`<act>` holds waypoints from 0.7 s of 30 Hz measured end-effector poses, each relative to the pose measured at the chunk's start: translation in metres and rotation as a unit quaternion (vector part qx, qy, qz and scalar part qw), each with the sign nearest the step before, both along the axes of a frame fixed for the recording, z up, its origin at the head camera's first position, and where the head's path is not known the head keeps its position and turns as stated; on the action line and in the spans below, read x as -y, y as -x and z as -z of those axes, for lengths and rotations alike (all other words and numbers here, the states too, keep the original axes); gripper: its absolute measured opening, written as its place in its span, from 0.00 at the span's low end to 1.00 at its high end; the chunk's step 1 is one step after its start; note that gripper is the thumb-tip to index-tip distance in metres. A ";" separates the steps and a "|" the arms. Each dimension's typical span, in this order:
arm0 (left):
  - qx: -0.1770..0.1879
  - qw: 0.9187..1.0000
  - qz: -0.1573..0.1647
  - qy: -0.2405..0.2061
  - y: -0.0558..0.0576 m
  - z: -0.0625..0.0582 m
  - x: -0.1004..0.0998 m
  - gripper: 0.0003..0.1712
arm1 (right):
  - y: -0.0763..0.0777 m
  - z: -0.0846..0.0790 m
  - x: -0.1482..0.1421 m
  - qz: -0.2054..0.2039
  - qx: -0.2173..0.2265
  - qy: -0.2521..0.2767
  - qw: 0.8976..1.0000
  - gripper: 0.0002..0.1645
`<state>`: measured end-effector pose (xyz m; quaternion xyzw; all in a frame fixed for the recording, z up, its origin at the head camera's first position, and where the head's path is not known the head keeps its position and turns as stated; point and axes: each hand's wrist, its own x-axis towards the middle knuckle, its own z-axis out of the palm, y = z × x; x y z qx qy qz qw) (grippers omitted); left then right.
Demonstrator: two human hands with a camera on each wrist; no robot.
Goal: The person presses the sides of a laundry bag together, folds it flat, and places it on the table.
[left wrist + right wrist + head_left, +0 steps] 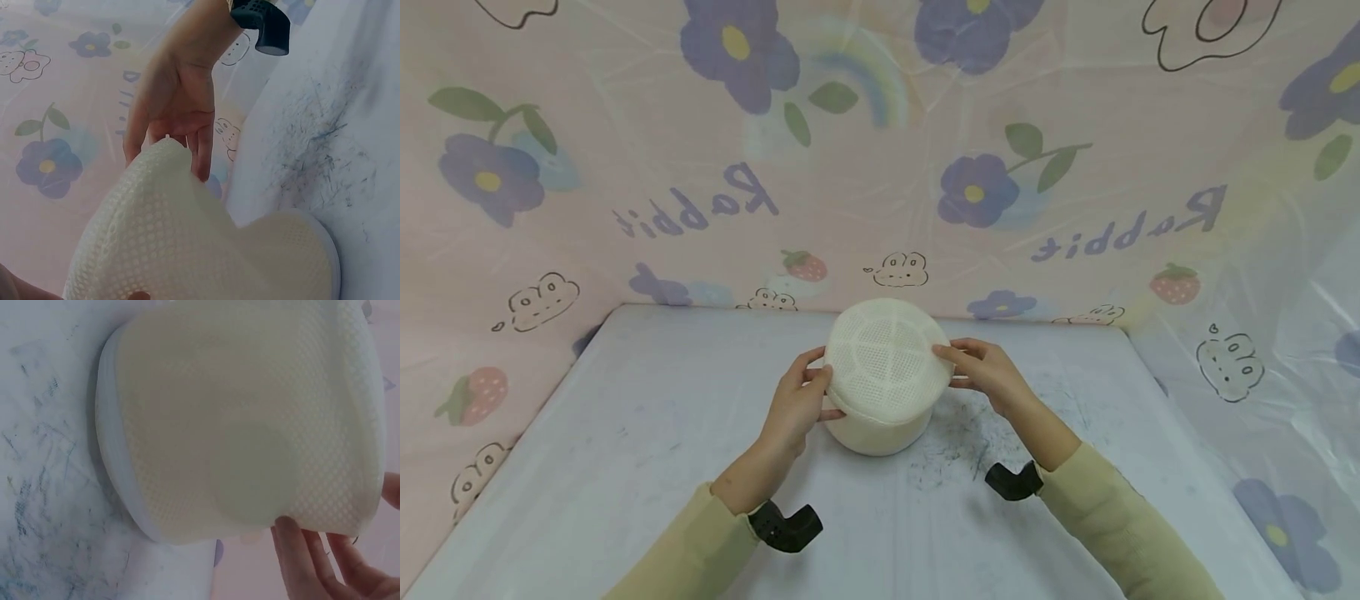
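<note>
An off-white drum-shaped mesh piece with a round, seamed top stands on the white table, its top tilted toward me. At its left side my left hand grips the upper edge, thumb against the mesh and other fingers spread along the side. Opposite, my right hand pinches the rim, with the thumb on top and the fingers below. In the left wrist view the mesh wall bends inward at mid-height, above a pale base band. A round, paler patch shows on its side in the right wrist view.
The white table bears dark scuff marks right of the mesh piece. Pale pink printed sheeting with flowers and rabbits hangs around the back and sides. A black device is strapped at each wrist.
</note>
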<state>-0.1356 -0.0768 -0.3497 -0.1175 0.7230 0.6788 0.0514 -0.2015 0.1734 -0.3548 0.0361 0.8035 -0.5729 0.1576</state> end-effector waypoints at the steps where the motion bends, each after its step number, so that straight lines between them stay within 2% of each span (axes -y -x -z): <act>1: -0.001 1.000 -0.001 0.000 0.001 0.001 0.001 0.24 | -0.001 0.000 0.000 0.001 0.003 0.003 1.000 0.36; 10: -0.001 1.000 -0.012 0.000 0.010 0.006 0.005 0.24 | -0.009 0.006 0.000 -0.002 0.021 0.029 0.999 0.39; 21: 0.003 1.000 -0.028 0.005 0.027 0.020 0.009 0.20 | -0.016 0.013 0.001 -0.011 0.026 0.041 0.999 0.36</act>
